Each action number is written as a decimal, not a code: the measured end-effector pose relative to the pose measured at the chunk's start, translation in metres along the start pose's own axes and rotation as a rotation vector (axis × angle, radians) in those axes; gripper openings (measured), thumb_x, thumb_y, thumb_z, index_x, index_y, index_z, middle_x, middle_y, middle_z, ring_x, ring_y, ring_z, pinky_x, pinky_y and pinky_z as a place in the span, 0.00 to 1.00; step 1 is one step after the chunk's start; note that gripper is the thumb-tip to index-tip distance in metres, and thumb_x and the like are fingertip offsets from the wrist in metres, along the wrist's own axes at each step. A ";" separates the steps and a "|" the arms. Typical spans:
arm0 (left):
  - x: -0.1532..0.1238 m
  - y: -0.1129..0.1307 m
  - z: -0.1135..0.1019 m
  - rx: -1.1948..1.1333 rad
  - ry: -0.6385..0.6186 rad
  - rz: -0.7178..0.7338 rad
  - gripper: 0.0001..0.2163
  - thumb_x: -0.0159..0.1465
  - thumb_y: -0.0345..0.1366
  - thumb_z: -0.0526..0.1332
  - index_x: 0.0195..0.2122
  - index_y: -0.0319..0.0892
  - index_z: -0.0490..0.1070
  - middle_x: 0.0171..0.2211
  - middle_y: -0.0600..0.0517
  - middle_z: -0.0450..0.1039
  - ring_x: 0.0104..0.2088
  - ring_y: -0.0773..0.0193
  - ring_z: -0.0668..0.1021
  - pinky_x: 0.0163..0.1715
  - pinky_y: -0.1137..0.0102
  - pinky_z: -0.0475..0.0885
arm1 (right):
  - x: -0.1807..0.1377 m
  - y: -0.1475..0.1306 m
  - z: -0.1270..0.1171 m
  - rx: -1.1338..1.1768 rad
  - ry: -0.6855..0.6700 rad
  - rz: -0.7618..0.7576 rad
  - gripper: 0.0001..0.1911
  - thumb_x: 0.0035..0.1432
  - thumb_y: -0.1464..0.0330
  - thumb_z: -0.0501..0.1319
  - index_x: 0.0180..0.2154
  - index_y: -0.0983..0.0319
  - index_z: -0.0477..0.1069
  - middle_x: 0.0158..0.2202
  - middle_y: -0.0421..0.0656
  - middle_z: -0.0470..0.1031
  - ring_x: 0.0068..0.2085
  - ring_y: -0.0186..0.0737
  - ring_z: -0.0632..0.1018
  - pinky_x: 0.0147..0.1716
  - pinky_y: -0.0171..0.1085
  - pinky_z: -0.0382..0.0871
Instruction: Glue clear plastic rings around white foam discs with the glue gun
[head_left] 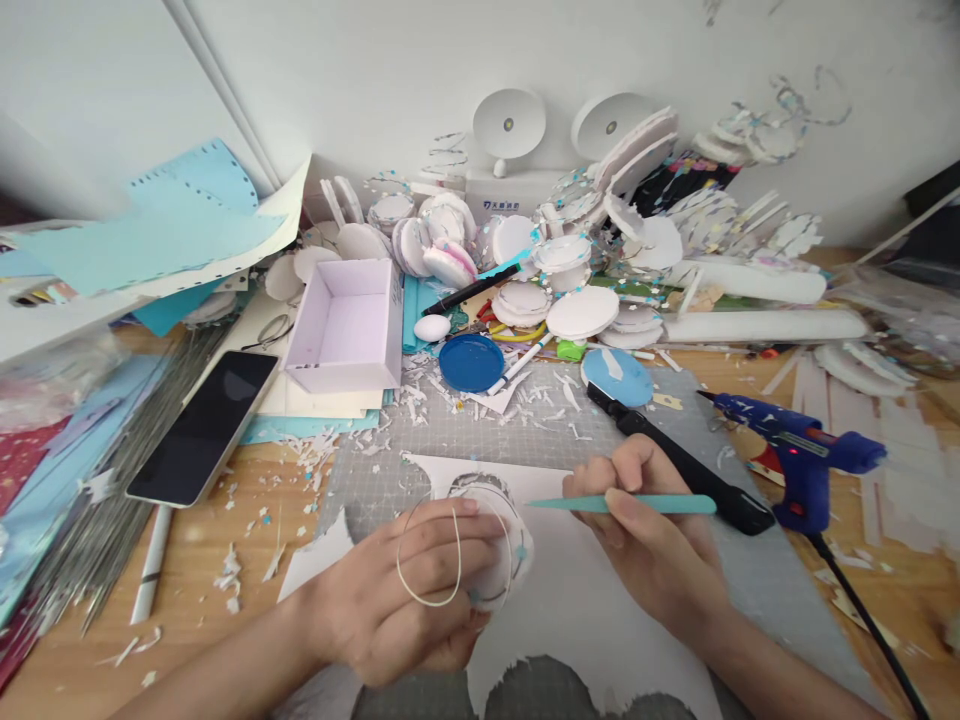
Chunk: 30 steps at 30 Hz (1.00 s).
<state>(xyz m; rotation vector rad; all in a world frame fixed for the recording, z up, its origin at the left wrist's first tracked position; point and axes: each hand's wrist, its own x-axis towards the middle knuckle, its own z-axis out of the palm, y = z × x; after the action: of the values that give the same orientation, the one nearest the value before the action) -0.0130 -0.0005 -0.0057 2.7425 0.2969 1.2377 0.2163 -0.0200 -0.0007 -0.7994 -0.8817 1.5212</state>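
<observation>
My left hand [420,580] is closed on a white foam disc [491,595] at the front of the mat. Thin loops of pale strip [429,604] arch over the disc and my fingers, and a small blue dot shows on the disc's right side. My right hand [652,530] grips slim teal tweezers [660,504] across its fingers. Their pointed tip faces left, a short way from the disc and apart from it. Beneath both hands lies a white paper sheet [577,580] with rounded cut-outs along its near edge.
A blue glue gun [802,445] stands at right, its cord trailing forward. Near it lies a black long-handled tool [682,465]. At left are a phone [206,425] and an open lilac box [345,320]. Foam discs [583,312] crowd the back; paper scraps litter the cutting mat [367,480].
</observation>
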 end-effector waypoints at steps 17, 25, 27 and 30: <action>-0.003 0.001 -0.004 -0.001 -0.056 -0.032 0.07 0.58 0.28 0.63 0.29 0.42 0.64 0.36 0.43 0.78 0.51 0.52 0.77 0.48 0.58 0.78 | -0.002 0.001 0.001 0.023 -0.016 0.043 0.11 0.61 0.68 0.58 0.30 0.57 0.56 0.22 0.34 0.52 0.25 0.33 0.56 0.27 0.35 0.51; -0.002 -0.001 -0.003 -0.063 -0.086 -0.105 0.07 0.59 0.27 0.60 0.36 0.42 0.63 0.37 0.42 0.77 0.53 0.53 0.75 0.52 0.58 0.75 | 0.010 -0.003 -0.002 0.114 0.227 0.004 0.09 0.58 0.73 0.58 0.28 0.59 0.60 0.20 0.35 0.54 0.23 0.32 0.56 0.25 0.33 0.55; 0.000 -0.001 -0.003 -0.087 -0.109 -0.207 0.10 0.58 0.24 0.60 0.39 0.40 0.63 0.39 0.42 0.77 0.53 0.54 0.75 0.55 0.56 0.71 | 0.014 -0.003 -0.001 0.124 0.284 -0.001 0.09 0.58 0.73 0.58 0.27 0.59 0.60 0.20 0.35 0.55 0.23 0.31 0.56 0.25 0.32 0.56; 0.002 -0.003 -0.002 -0.061 -0.183 -0.386 0.12 0.59 0.22 0.60 0.44 0.39 0.64 0.42 0.44 0.77 0.56 0.54 0.71 0.60 0.51 0.63 | 0.018 -0.004 -0.002 0.174 0.359 0.002 0.09 0.58 0.72 0.58 0.26 0.60 0.61 0.19 0.35 0.56 0.23 0.30 0.58 0.25 0.31 0.58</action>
<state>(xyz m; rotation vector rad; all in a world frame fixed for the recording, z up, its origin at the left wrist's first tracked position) -0.0140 0.0030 -0.0035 2.5572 0.7138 0.8754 0.2175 -0.0014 0.0017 -0.9079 -0.4773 1.3776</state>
